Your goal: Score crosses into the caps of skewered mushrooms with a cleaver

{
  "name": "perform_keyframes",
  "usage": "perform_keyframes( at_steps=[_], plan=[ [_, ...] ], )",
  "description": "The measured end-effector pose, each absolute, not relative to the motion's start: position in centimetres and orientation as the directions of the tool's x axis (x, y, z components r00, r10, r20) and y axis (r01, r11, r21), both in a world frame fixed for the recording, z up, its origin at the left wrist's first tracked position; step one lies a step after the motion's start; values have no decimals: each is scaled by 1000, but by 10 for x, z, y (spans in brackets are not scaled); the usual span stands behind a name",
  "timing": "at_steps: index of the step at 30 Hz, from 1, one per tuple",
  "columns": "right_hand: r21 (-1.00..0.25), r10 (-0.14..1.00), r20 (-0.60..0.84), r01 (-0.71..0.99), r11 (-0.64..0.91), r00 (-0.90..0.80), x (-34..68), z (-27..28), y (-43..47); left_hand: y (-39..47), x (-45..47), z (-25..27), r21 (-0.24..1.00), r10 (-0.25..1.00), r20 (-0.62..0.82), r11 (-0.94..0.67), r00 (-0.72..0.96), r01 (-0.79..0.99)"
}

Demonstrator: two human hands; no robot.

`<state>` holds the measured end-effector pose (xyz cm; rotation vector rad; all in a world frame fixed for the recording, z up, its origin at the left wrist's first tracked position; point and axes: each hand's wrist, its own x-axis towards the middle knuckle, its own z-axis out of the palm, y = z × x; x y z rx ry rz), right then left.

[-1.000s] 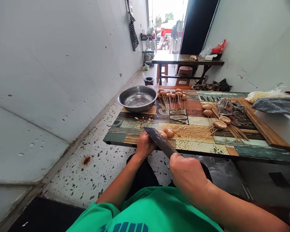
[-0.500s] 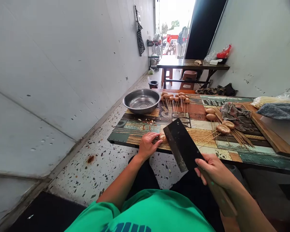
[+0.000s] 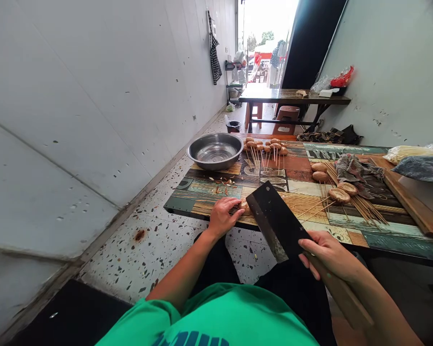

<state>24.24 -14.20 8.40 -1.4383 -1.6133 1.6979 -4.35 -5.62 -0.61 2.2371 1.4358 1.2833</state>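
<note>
My left hand (image 3: 223, 216) is closed, fingers and thumb pressed round a brown mushroom (image 3: 244, 207) on the table's near edge. Part of the mushroom is hidden by the fingers and the blade. My right hand (image 3: 328, 252) grips a dark cleaver (image 3: 274, 216) where blade meets handle. Its blade slants up to the left, the far corner beside the mushroom. Small trimmings (image 3: 223, 185) lie beyond my left hand. To the right, mushrooms (image 3: 339, 195) rest by a bundle of thin wooden skewers (image 3: 366, 210). Skewered mushrooms (image 3: 263, 145) sit farther back.
A steel basin (image 3: 215, 153) stands at the patterned table's (image 3: 202, 209) back left. A crumpled cloth (image 3: 355, 170) and a wooden board (image 3: 414, 202) are on the right. Beyond are another table (image 3: 274, 95), a stool (image 3: 287, 117) and a bin (image 3: 233, 126).
The whole view has shifted slightly, so everything appears a little farther right. Both hands keep their holds on the mushroom and the cleaver, with the blade nearly unmoved beside the mushroom.
</note>
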Motion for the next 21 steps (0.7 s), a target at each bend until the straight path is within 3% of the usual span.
perform_keyframes(
  at_steps=[15, 21],
  plan=[
    [-873, 781, -465, 359, -329, -416, 243, 89, -124, -55, -45, -3, 584, 815, 552, -528, 175, 616],
    [-878, 787, -478, 242, -413, -390, 240, 80, -116, -54, -45, -3, 603, 822, 545, -519, 161, 606]
  ],
)
